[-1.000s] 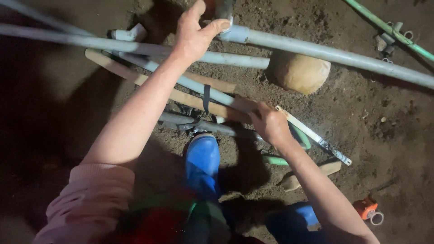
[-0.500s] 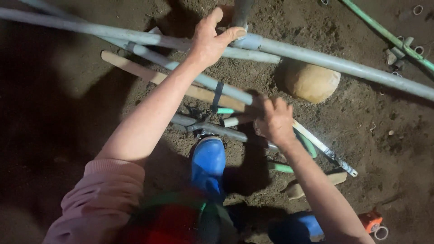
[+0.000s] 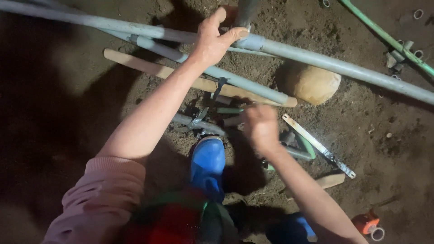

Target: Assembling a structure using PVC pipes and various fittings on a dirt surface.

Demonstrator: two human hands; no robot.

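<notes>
Up at the pipe joint [image 3: 249,42], I see my left hand [image 3: 213,41] clamped on the long grey pipe [image 3: 348,68]. Lower down, my right hand [image 3: 260,127] hovers blurred over short pipe offcuts [image 3: 235,120] on the dirt floor [image 3: 384,149]; I cannot tell its grip. Just beside it lies 1 hacksaw [image 3: 318,146], near a blue boot [image 3: 207,163].

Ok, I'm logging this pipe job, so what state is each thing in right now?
Left hand: gripping the grey pipe joint.
Right hand: blurred, above short pipe pieces; grasp unclear.
Hacksaw: lying flat on soil, untouched.
Wooden slat: lying under the pipes.
Round stone: resting beside the pipe.
</notes>
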